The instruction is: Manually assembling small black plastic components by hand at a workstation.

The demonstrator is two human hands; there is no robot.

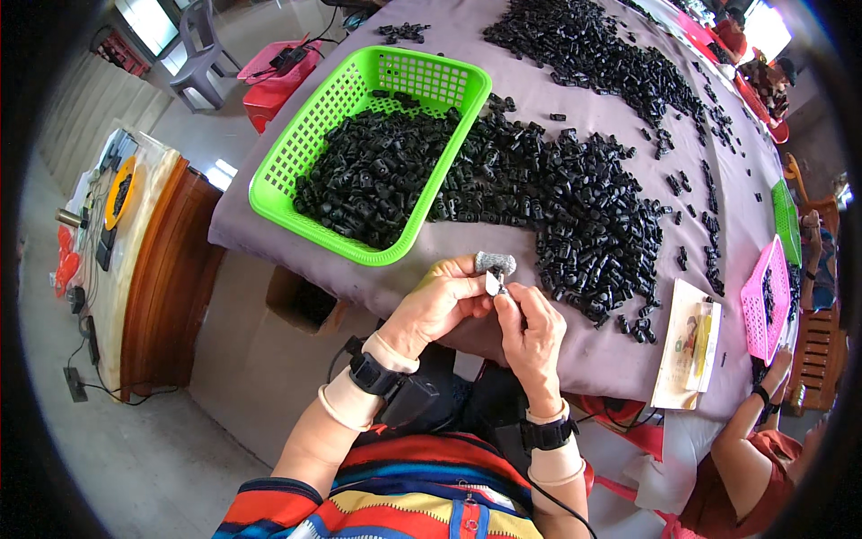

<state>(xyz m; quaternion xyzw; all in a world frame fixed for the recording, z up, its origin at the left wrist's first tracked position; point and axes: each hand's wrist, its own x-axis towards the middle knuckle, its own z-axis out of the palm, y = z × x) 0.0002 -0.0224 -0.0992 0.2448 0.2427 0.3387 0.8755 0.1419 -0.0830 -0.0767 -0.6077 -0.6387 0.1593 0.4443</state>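
Observation:
In front of me, my left hand point(442, 301) is closed in a pinch around a small piece with a rough grey, roll-shaped head point(496, 263). A white bit point(492, 284) shows below that head, at the left thumb. Close against it, my right hand point(536, 331) has thumb and forefinger pressed together; what they grip is too small to make out. Just beyond my hands lies a big heap of small black plastic parts point(597, 220). A bright green basket point(260, 193), full of the same parts, stands on the cloth at the left.
The table has a greyish-mauve cloth point(593, 364). At right lie a paper sheet with a yellow item point(702, 346), then a pink basket point(759, 314). A co-worker's arm point(754, 422) reaches in there. A cardboard box point(301, 301) stands below the left edge; a wooden cabinet point(171, 278) is farther left.

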